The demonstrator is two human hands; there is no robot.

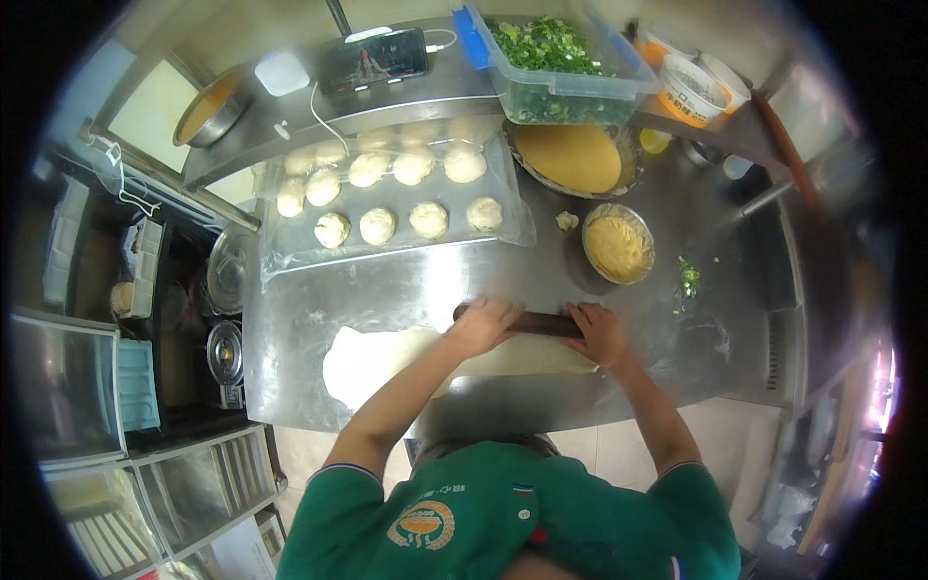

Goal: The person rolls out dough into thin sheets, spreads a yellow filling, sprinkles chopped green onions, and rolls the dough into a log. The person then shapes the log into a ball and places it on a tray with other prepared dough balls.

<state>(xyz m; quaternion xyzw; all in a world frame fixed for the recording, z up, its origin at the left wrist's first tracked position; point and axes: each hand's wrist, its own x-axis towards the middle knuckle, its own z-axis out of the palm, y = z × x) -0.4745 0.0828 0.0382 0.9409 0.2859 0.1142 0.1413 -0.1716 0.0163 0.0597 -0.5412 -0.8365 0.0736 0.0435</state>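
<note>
A dark wooden rolling pin (545,325) lies crosswise on a long, thin sheet of dough (377,366). My left hand (484,328) holds the pin near its left end, and my right hand (599,335) has hold of the right end. The dough stretches along the front of the steel worktable (304,304), broad and white at the left, thinner toward the right. My left forearm hides part of it. Beyond my right hand stands a metal bowl of yellow paste (618,244), with a small dough scrap (567,221) beside it.
Several dough balls (428,220) sit on a tray, some under plastic film (518,210). Behind are a basin of yellow batter (573,159) and a shelf bearing a tub of chopped greens (565,94) and a phone (384,59). Chopped scallion (689,278) lies at the right.
</note>
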